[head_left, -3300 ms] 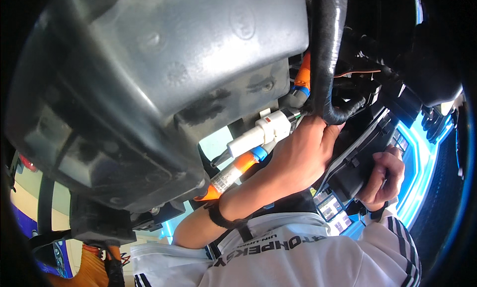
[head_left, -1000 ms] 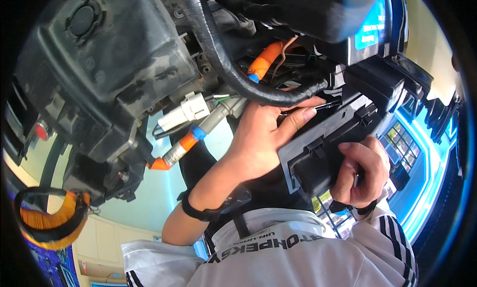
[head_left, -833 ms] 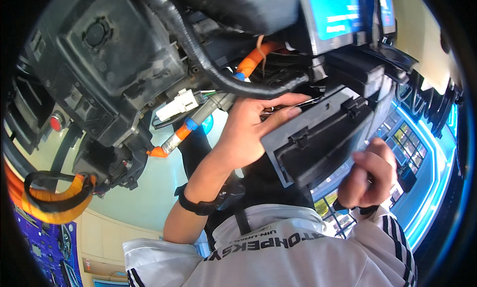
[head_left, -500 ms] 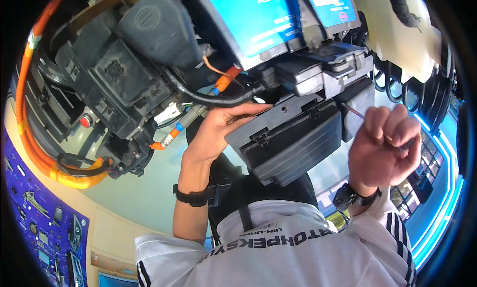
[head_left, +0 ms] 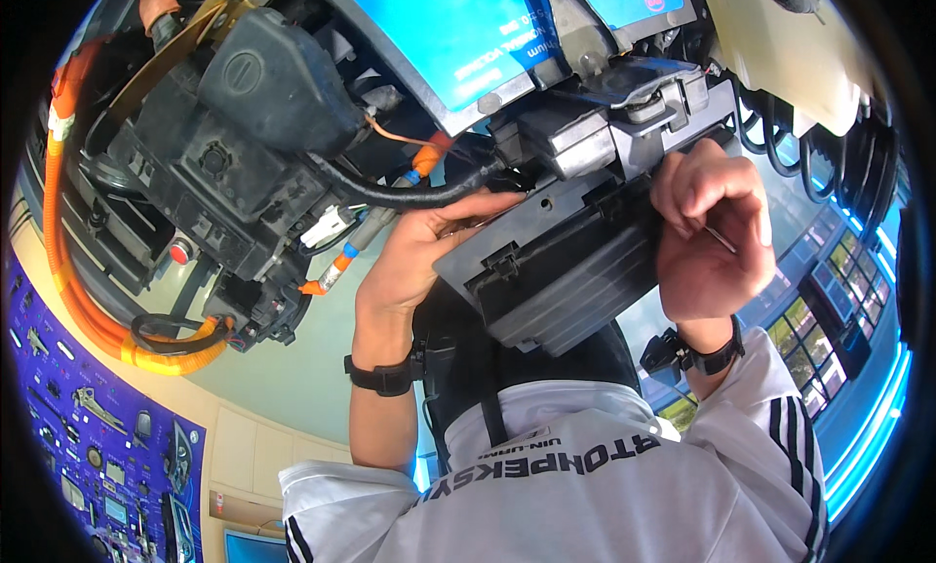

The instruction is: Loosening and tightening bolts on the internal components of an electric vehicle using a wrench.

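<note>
A black plastic box with a ribbed side and clip-like tabs hangs under the machinery. My left hand is closed on its left edge, with the thumb side near me and the fingertips partly hidden behind the flange. At the box's right end is my right hand, fingers curled in close against it. A short sliver of a thin metal rod shows in the right palm; the rod's far end is hidden by the fingers, and its exact kind cannot be made out.
Above the box sit grey-black connector housings and blue-labelled modules. Orange cables curve down at left, and an orange-and-grey cable passes beside my left wrist. Black coiled hoses hang at right, below a cream plastic tank.
My right hand has moved left and up, against the box's right end, and the rod's shaft no longer shows beyond the fingers. The left hand keeps its hold. The view has shifted slightly.
</note>
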